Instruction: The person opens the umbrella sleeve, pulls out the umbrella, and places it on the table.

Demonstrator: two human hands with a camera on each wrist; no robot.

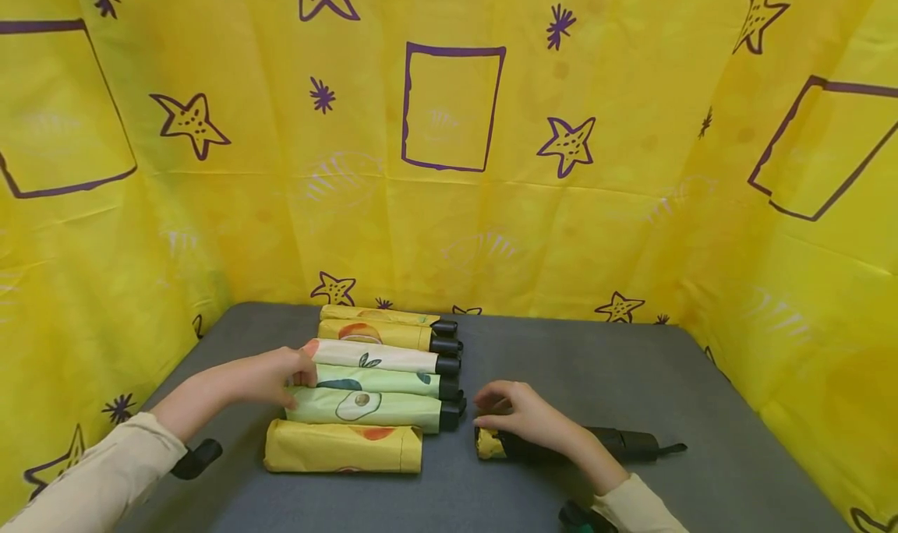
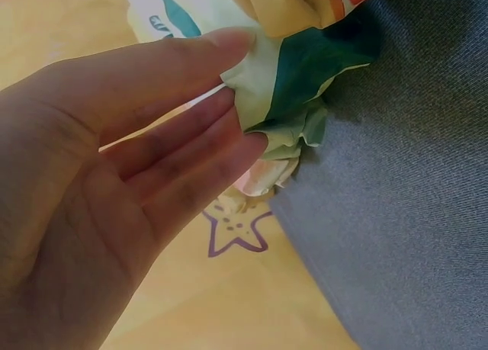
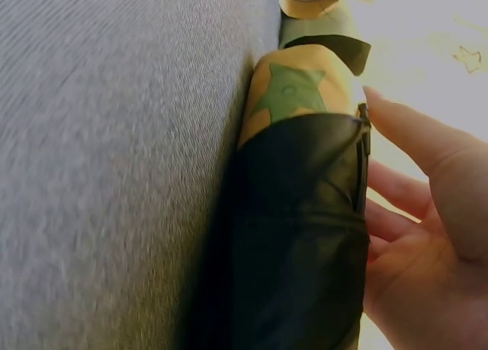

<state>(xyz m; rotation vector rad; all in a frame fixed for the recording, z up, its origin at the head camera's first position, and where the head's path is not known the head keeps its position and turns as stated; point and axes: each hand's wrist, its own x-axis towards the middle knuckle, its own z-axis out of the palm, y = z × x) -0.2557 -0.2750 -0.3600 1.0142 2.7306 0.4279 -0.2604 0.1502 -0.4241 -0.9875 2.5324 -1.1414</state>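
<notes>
Folded umbrellas lie side by side in a row. My left hand (image 1: 277, 375) is at their left ends, its thumb and fingers pinching the end of a light green umbrella (image 1: 403, 412) with an avocado print. Behind it lies another green umbrella (image 1: 393, 381); nearest me is a yellow roll (image 1: 337, 447) with no handle showing. On the right, my right hand (image 1: 528, 418) hovers with loosely bent fingers by a black umbrella (image 1: 634, 444), whose left end is yellow. In the right wrist view a green star (image 3: 290, 91) shows on that yellow end; whether the thumb touches it I cannot tell.
Farther back in the row lie a white umbrella (image 1: 393, 358) and yellow umbrellas (image 1: 400, 336). A black object (image 1: 198, 459) pokes out beside my left sleeve, and a dark item (image 1: 578, 517) sits at the bottom edge. Yellow printed cloth (image 1: 456, 229) surrounds the grey table (image 1: 561, 361).
</notes>
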